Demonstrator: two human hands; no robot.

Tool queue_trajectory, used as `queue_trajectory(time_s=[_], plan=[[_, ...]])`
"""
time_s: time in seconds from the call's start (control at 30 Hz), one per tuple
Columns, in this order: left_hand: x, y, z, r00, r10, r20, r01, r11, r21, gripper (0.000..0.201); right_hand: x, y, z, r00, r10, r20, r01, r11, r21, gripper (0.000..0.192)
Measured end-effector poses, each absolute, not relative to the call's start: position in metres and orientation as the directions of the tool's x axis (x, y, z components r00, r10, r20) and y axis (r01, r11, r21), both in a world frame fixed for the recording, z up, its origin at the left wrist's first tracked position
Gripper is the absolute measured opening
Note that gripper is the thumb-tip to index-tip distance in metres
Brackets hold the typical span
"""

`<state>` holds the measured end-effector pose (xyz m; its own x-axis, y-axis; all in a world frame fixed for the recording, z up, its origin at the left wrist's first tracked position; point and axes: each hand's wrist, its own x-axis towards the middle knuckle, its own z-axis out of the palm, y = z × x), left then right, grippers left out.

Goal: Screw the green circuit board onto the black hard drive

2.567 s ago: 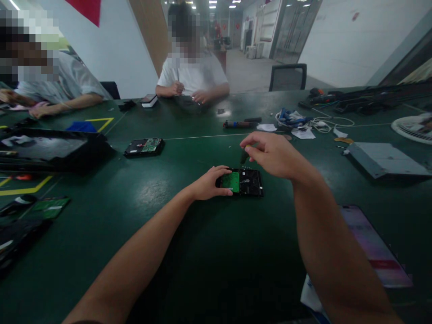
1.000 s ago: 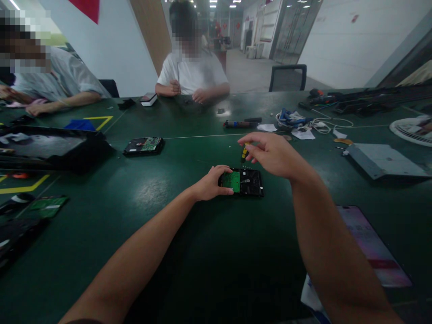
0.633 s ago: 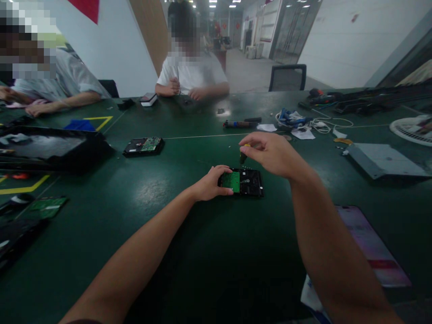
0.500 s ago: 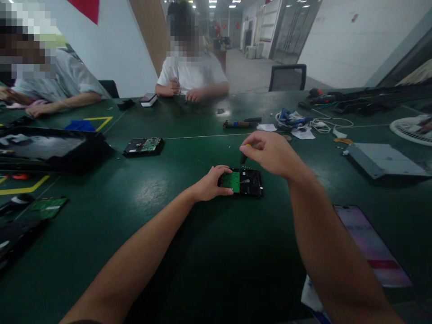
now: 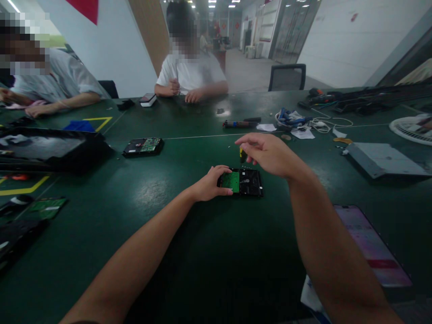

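A black hard drive (image 5: 251, 183) with a green circuit board (image 5: 231, 182) on its left half lies flat on the table in front of me. My left hand (image 5: 208, 184) grips its left end, thumb on the near edge and fingers on the far edge. Above the drive's far edge, my right hand (image 5: 272, 155) holds a screwdriver (image 5: 242, 155) with a yellow and black handle, upright between thumb and fingers. The index finger stretches out over the handle's top. The screwdriver's tip is too unclear to place. Several tiny screws (image 5: 245, 168) appear by the drive's far edge.
Another hard drive (image 5: 143, 147) lies farther left, near a large black casing (image 5: 50, 148). To the right are a phone (image 5: 374, 247), a grey metal box (image 5: 388, 159) and tangled cables (image 5: 293, 118). Two people sit across the dark green table (image 5: 189, 270).
My right fingers have shifted on the screwdriver; the index finger has straightened and more of the yellow handle shows. The left hand and the hard drive have stayed in place.
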<state>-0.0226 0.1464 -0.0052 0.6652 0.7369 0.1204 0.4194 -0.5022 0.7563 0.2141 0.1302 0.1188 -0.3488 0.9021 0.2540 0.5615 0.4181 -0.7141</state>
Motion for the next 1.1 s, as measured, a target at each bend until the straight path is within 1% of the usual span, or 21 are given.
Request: queue_trajectory(time_s=[0.1, 0.2, 0.27, 0.37, 0.53, 0.6, 0.7, 0.8, 0.9, 0.97, 1.03, 1.1], plan=[[-0.0227, 0.1465, -0.0060, 0.666, 0.736, 0.121, 0.421, -0.505, 0.754, 0.073, 0.2121, 0.1301, 0.1195, -0.314, 0.896, 0.314, 0.631, 0.444, -0.636, 0.023], [-0.0227, 0.1467, -0.0073, 0.665, 0.737, 0.122, 0.422, -0.506, 0.752, 0.075, 0.2094, 0.1306, 0.1187, -0.240, 0.912, 0.333, 0.687, 0.402, -0.606, 0.021], [-0.0225, 0.1469, -0.0080, 0.663, 0.738, 0.129, 0.418, -0.508, 0.753, 0.074, 0.2082, 0.1312, 0.1172, -0.249, 0.914, 0.320, 0.665, 0.401, -0.630, 0.022], [-0.0222, 0.1472, -0.0085, 0.661, 0.737, 0.141, 0.412, -0.513, 0.753, 0.073, 0.2076, 0.1326, 0.1144, -0.317, 0.907, 0.279, 0.584, 0.418, -0.695, 0.029], [-0.0218, 0.1467, -0.0078, 0.656, 0.743, 0.135, 0.409, -0.500, 0.764, 0.073, 0.2107, 0.1347, 0.1124, -0.323, 0.927, 0.192, 0.513, 0.342, -0.787, 0.029], [-0.0215, 0.1461, -0.0070, 0.653, 0.745, 0.134, 0.408, -0.496, 0.767, 0.072, 0.2124, 0.1350, 0.1127, -0.323, 0.926, 0.194, 0.518, 0.344, -0.783, 0.031], [-0.0213, 0.1451, -0.0053, 0.652, 0.748, 0.126, 0.414, -0.490, 0.767, 0.071, 0.2134, 0.1357, 0.1129, -0.317, 0.914, 0.255, 0.565, 0.397, -0.723, 0.027], [-0.0213, 0.1444, -0.0038, 0.650, 0.752, 0.115, 0.424, -0.483, 0.766, 0.071, 0.2121, 0.1367, 0.1122, -0.251, 0.925, 0.287, 0.627, 0.381, -0.680, 0.025], [-0.0218, 0.1450, -0.0041, 0.654, 0.747, 0.116, 0.421, -0.488, 0.764, 0.071, 0.2097, 0.1362, 0.1119, -0.217, 0.931, 0.293, 0.628, 0.363, -0.689, 0.021], [-0.0222, 0.1459, -0.0054, 0.658, 0.742, 0.125, 0.413, -0.495, 0.764, 0.073, 0.2081, 0.1348, 0.1123, -0.264, 0.920, 0.290, 0.600, 0.393, -0.697, 0.021], [-0.0225, 0.1469, -0.0070, 0.658, 0.742, 0.132, 0.407, -0.497, 0.767, 0.075, 0.2069, 0.1336, 0.1123, -0.318, 0.908, 0.274, 0.575, 0.414, -0.706, 0.025], [-0.0226, 0.1475, -0.0084, 0.657, 0.742, 0.133, 0.402, -0.494, 0.771, 0.076, 0.2065, 0.1335, 0.1115, -0.326, 0.914, 0.241, 0.556, 0.392, -0.733, 0.030]])
